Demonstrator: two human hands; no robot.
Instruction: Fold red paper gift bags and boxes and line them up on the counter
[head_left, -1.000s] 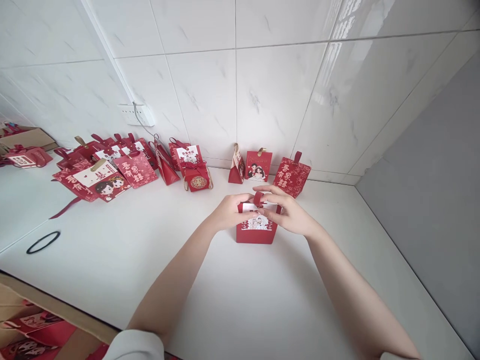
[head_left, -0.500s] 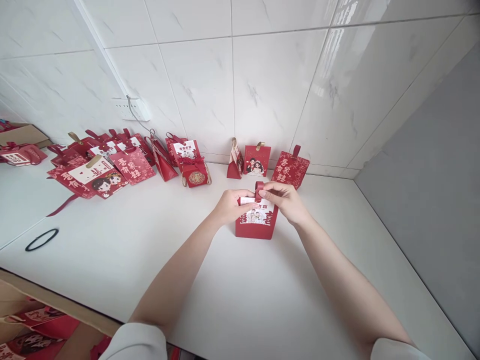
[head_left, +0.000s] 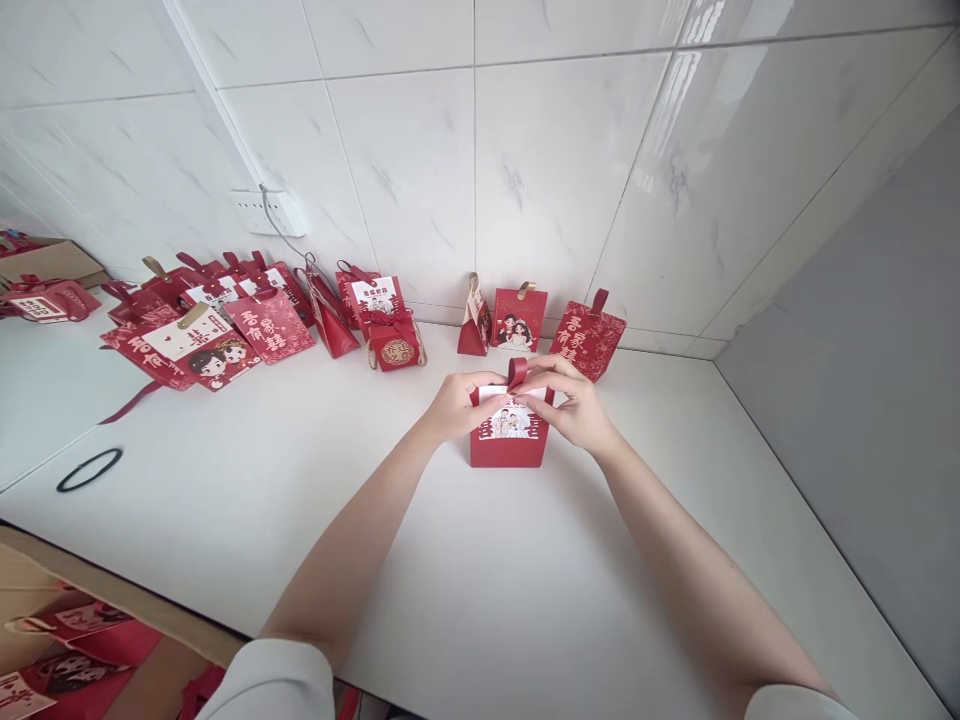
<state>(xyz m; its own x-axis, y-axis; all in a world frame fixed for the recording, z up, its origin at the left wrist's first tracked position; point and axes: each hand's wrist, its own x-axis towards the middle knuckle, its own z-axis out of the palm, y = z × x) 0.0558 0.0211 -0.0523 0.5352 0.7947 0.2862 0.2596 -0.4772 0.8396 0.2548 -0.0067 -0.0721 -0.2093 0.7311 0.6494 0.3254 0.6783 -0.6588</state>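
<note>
A red gift box (head_left: 507, 453) with a white printed panel showing a couple stands upright on the white table. A dark red ribbon loop (head_left: 517, 371) rises from its top edge. My left hand (head_left: 463, 405) grips the upper left of the box, thumb on the front and fingers behind. On the other side, my right hand (head_left: 571, 402) pinches the top right edge close to the ribbon's base, its thumb nearly meeting the left one. The fingers partly cover the upper part of the panel.
Behind the hands stand a red patterned box (head_left: 589, 338), a red box with a gold loop (head_left: 520, 318) and a triangular box (head_left: 475, 318). Several red boxes (head_left: 270, 327) crowd the left. A black ring (head_left: 89, 470) lies nearby. At lower left is a cardboard carton (head_left: 112, 590).
My right hand has slid from the ribbon loop down to the box's top edge, its thumb now near the left thumb. The view has shifted slightly.
</note>
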